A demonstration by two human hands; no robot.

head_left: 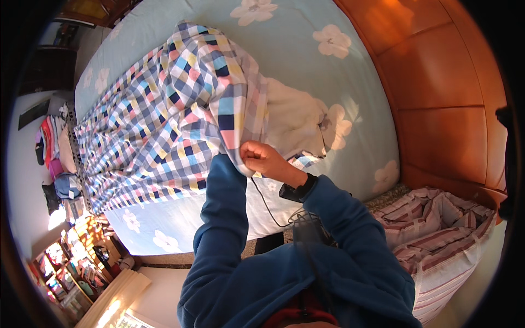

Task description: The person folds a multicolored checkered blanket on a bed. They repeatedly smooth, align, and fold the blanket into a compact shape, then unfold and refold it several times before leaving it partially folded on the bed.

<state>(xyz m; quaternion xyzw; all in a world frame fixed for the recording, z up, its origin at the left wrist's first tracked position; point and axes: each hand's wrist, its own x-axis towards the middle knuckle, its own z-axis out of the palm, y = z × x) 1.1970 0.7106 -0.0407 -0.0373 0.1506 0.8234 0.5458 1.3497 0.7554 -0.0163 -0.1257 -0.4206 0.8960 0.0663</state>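
A checked duvet cover (158, 109) in blue, white, pink and yellow lies rumpled across the bed. My right hand (265, 160) is closed on its near right edge, fingers pinching the cloth. My left sleeve (221, 186) runs in under that same edge, so the left hand and its fingers are hidden by the fabric. From the cover's right side spreads a plain cream cloth (292, 117), flat on the sheet, with a small patch of checked fabric at its near corner. A dark band circles my right wrist.
The bed sheet (284, 60) is pale blue with white flowers. A brown headboard (432, 82) stands at the right. Beside it sits a striped fabric bag (437, 246). A thin black cable (265, 202) hangs before me. Clothes (54, 147) hang at the far left.
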